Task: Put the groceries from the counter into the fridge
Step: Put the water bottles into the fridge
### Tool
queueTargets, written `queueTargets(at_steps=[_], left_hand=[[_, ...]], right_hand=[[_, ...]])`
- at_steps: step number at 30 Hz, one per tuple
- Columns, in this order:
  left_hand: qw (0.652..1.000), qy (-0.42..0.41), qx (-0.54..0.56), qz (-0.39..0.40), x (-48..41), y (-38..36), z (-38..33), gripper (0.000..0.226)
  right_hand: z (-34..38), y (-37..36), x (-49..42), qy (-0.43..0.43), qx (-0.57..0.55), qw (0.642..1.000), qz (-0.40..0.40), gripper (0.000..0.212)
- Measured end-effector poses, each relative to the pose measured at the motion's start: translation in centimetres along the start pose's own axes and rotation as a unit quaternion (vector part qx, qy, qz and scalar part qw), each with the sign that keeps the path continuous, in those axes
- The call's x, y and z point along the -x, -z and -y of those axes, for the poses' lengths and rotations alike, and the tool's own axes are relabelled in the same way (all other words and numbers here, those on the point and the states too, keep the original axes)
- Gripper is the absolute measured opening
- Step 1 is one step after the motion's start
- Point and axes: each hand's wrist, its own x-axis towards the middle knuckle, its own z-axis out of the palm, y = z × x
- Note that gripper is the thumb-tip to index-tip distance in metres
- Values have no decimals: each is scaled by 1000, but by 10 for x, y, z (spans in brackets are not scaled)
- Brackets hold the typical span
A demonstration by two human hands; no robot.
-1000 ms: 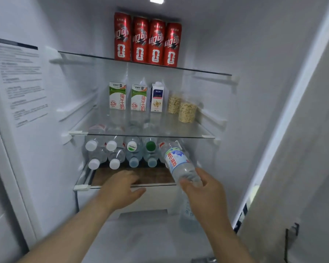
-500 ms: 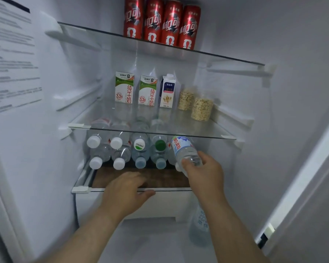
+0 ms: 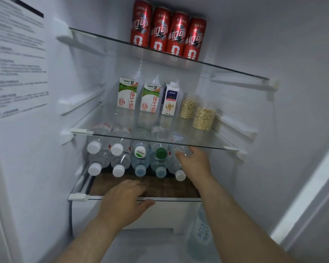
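The fridge stands wide, lit inside. My right hand [image 3: 195, 160] reaches under the middle glass shelf [image 3: 207, 146] and grips a clear water bottle [image 3: 179, 149] at the right end of the upper row of stacked bottles. Several other water bottles [image 3: 120, 158] lie on their sides in two rows, caps toward me, on the lower shelf [image 3: 141, 188]. My left hand [image 3: 124, 202] rests flat on that shelf's front edge, fingers spread.
Several red cans [image 3: 167, 33] stand on the top shelf. Two green milk cartons [image 3: 137, 97], a blue carton [image 3: 170, 98] and two oat jars [image 3: 203, 115] stand on the middle shelf. A pale blue bottle [image 3: 200, 238] stands on the floor below, right. A white drawer front [image 3: 165, 213] sits under the lower shelf.
My right hand has pushed the water bottle further in under the middle shelf, onto the top row of the stack. The view has moved closer. My left hand has stayed on the shelf edge.
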Motion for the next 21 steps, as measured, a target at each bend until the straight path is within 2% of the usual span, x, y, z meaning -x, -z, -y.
queueTargets(at_steps=[2,5,9,12,14,17,21], left_hand=[[1000,-2,5,-2,0,1,0,47],[1000,-5,7,-14,0,0,0,46],[1000,-6,10,-29,0,-3,1,46],[999,-7,12,-35,0,-4,1,48],[999,-8,13,-33,1,-4,2,47],[999,-5,20,-29,1,-3,1,44],[1000,-5,22,-20,1,-2,0,42]], right_hand=[[2,-4,-5,2,20,1000,18,22],[-3,-8,-13,26,54,998,24,52],[-2,6,2,23,22,999,40,39],[-13,13,8,8,11,994,106,66],[-19,11,10,-13,-8,993,116,76],[-25,8,13,-28,-55,992,110,67],[-25,6,8,-24,-64,992,103,62]])
